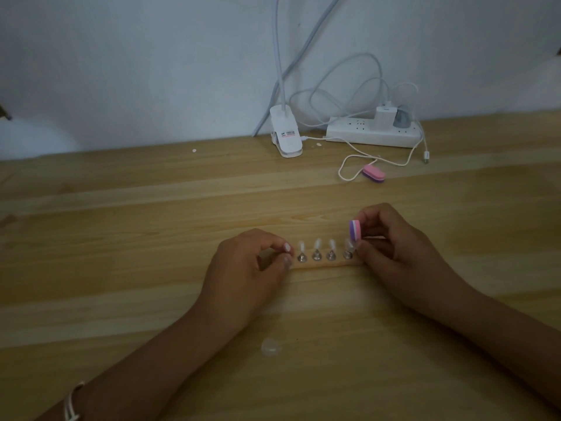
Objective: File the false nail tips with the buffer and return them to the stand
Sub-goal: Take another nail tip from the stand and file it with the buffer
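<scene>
A pale wooden stand [321,264] lies across the middle of the table, carrying several clear false nail tips [317,245] upright on small metal holders. My left hand [252,268] grips the stand's left end between thumb and fingers. My right hand [391,241] pinches a small pink and purple buffer [354,230] just above the rightmost tip [349,245]; its lower fingers touch the stand's right end. One loose clear nail tip [271,346] lies on the table near me.
A second pink buffer [374,173] lies further back beside a white cable [349,165]. A white clip lamp base [287,135] and a power strip [372,133] with plugs stand against the wall. The wooden table [121,238] spreads wide on both sides.
</scene>
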Tool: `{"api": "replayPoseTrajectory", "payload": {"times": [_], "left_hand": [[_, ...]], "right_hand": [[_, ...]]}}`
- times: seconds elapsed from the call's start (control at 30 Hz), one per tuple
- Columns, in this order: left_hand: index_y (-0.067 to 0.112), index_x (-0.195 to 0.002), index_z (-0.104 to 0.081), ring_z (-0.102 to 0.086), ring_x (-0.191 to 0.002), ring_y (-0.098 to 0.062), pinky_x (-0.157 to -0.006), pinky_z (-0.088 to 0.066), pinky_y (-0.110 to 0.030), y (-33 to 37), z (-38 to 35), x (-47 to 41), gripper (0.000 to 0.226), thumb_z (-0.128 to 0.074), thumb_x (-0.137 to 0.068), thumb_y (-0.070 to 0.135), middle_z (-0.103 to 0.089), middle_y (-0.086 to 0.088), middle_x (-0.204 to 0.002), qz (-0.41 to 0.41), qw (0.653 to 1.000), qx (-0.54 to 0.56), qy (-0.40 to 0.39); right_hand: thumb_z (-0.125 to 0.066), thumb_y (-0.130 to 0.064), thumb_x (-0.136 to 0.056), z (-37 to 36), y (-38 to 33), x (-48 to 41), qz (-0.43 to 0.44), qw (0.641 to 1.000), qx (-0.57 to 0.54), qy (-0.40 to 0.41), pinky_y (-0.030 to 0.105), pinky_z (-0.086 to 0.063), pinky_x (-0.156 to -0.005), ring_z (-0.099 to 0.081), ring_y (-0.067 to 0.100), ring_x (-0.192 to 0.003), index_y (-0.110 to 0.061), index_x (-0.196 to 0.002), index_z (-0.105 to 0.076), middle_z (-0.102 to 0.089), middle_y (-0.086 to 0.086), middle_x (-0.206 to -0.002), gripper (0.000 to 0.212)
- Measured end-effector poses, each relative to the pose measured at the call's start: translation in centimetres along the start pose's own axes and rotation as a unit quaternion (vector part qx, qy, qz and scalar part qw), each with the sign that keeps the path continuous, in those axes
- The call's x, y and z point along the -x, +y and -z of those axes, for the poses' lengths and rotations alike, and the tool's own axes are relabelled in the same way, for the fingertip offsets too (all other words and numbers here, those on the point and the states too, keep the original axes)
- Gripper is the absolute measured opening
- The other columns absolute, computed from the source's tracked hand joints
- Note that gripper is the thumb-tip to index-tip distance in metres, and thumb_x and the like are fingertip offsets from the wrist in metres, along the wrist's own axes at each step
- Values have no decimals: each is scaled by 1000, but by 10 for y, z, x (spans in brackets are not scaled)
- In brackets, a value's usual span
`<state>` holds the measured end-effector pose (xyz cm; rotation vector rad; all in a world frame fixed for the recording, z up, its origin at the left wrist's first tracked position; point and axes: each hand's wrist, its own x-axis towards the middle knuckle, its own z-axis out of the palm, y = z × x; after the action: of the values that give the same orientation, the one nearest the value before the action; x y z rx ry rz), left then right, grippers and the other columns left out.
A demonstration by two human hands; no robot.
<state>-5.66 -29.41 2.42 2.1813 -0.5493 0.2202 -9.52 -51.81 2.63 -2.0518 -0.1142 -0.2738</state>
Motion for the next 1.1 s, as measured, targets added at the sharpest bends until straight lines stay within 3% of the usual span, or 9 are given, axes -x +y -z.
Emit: {"api": "replayPoseTrajectory", "payload": {"times": [0.2, 0.33, 0.47, 0.6, 0.8, 0.9, 1.03, 1.1], "left_hand": [[21, -83, -74, -47, -51, 8, -57, -35, -18, 0, -1, 0, 14, -74, -79, 8, -71, 11, -87, 11, 1000, 10, 5], [32, -99, -74, -45, -56, 20, -56, -30, -4, 2, -1, 0, 27, -79, -74, 23, -64, 20, -110, 11, 1000, 8, -17], [30, -91, -77, -45, -45, 10, -49, -30, -5, 2, 0, -7, 20, -81, -74, 21, -59, 17, -122, 21, 999, 29, -28], [25, -82, -77, -43, -43, 6, -47, -29, -5, 3, 0, -10, 15, -82, -72, 14, -62, 14, -115, 21, 998, 57, -33], [26, -76, -71, -43, -46, 5, -51, -29, -16, 5, -1, -9, 13, -79, -77, 16, -64, 12, -81, -15, 998, 29, -49], [27, -75, -69, -45, -51, 4, -57, -35, -23, 5, -1, -11, 13, -77, -79, 17, -63, 11, -80, -24, 998, 10, -62], [23, -87, -75, -50, -58, 11, -56, -36, -15, 8, -1, -7, 10, -76, -80, 16, -65, 14, -88, -59, 997, -36, -45], [24, -93, -75, -56, -68, 6, -60, -44, -18, 10, -1, -5, 15, -74, -80, 16, -64, 18, -93, -84, 993, -73, -35]], "right_hand": [[-63, 5, -93, 0, 1, 0, 22, 999, 28, 10, 14, -53, -82, -69, 1, -91, -21, -100, -57, -68, -13, -94, 28], [-63, 4, -93, -1, 1, 0, 26, 999, 25, 11, 13, -53, -83, -68, 1, -92, -24, -98, -57, -69, -12, -93, 29], [-64, 1, -93, -2, 1, -1, 34, 999, 35, 10, 19, -55, -85, -68, 2, -92, -25, -98, -56, -69, -10, -94, 28], [-64, -5, -94, -3, 1, -1, 38, 999, 32, 7, 24, -55, -85, -69, 4, -91, -26, -97, -56, -67, -15, -95, 22], [-64, -5, -95, -3, 2, -1, 35, 999, 29, 7, 26, -56, -85, -69, 4, -92, -24, -97, -57, -68, -10, -94, 21], [-65, -3, -94, -3, 2, -1, 31, 999, 37, 7, 28, -56, -86, -69, 4, -92, -25, -97, -56, -68, -9, -96, 24], [-65, -1, -94, -3, 1, 0, 33, 998, 45, 8, 26, -55, -85, -69, 3, -93, -24, -98, -56, -68, -9, -97, 24], [-65, -2, -94, -3, 0, 0, 34, 998, 47, 6, 26, -55, -85, -68, 3, -94, -24, -98, -56, -68, -10, -97, 23]]}}
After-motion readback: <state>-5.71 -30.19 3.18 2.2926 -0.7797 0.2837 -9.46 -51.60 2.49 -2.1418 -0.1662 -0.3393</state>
